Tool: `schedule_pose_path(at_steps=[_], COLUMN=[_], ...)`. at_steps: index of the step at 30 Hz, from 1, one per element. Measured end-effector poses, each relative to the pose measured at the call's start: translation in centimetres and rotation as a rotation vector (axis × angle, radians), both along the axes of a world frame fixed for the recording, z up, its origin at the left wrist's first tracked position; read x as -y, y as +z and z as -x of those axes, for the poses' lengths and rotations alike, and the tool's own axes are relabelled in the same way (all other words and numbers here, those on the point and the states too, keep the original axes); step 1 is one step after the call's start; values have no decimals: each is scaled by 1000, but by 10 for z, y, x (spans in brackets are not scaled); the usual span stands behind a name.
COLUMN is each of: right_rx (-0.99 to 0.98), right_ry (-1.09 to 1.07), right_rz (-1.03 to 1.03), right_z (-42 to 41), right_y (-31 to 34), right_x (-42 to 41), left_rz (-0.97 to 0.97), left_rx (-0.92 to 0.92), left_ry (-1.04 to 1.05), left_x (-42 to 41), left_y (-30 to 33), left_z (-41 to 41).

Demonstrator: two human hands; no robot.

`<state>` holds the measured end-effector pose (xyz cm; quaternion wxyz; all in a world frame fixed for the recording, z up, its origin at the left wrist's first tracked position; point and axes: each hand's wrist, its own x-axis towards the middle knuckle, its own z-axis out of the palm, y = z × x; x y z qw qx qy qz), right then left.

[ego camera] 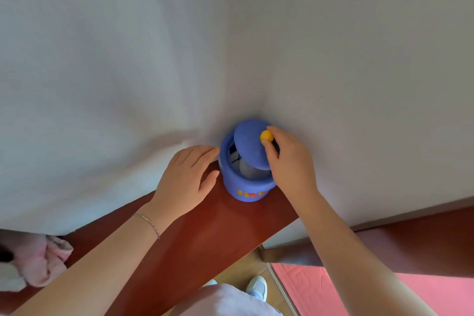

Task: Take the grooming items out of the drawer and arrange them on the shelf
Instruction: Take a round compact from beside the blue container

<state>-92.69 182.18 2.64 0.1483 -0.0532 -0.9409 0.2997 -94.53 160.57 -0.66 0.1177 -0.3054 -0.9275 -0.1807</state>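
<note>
Head view: blue pot (245,182), right hand (288,161) pinching lid knob (266,135); left hand (186,179) spread.

Soft, even daylight; faint shadows, wide-angle bending at edges.
</note>
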Motion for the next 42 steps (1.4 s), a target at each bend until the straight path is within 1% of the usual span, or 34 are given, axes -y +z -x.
schedule_pose_path(at_steps=[3,6,10,11,12,14,15,17,19,21,22,24,27,30,34,36,39,42], right_rx=[-35,-84,-148,-150,-148,-139,-132,-119,-110,-99,-97,-93,-92,-93,-89,-89,-100,-101], right_ry=[-41,-79,-140,-156,-169,-185,-191,-193,-179,-172,-173,-177,-182,-187,-184,-179,-175,-165], right_rz=[138,285,410,419,430,458,476,509,526,530,538,568,581,592,583,566,556,552], right_z=[-3,-8,-14,-15,-15,-17,-19,-22,-26,-29,-30,-32,-36,-37,-39,-39,-40,-40], right_y=[6,16,26,27,27,26,26,27,29,29,28,27,27,26,25,25,27,32], right_x=[-7,-7,-5,-5,-5,-6,-6,-7,-8,-10,-11,-14,-17,-18,-18,-18,-17,-14], left_rz=[-33,-66,87,128,171,297,329,326,312,314,296,234,138,68,38,21,3,-46], left_rx=[30,79,59,89,147,366,455,574,630,632,661,739,795,811,782,745,680,563], left_ry=[-1,-63,-251,-258,-240,-193,-167,-110,-41,19,26,21,47,49,-32,-52,-19,-31], left_x=[-10,-31,-69,-79,-89,-106,-111,-117,-121,-124,-125,-127,-129,-130,-130,-128,-122,-111], left_y=[9,24,38,41,41,36,33,27,24,25,25,23,23,22,29,36,50,62], left_z=[7,21,38,39,42,44,44,42,40,38,39,41,42,43,43,41,36,31])
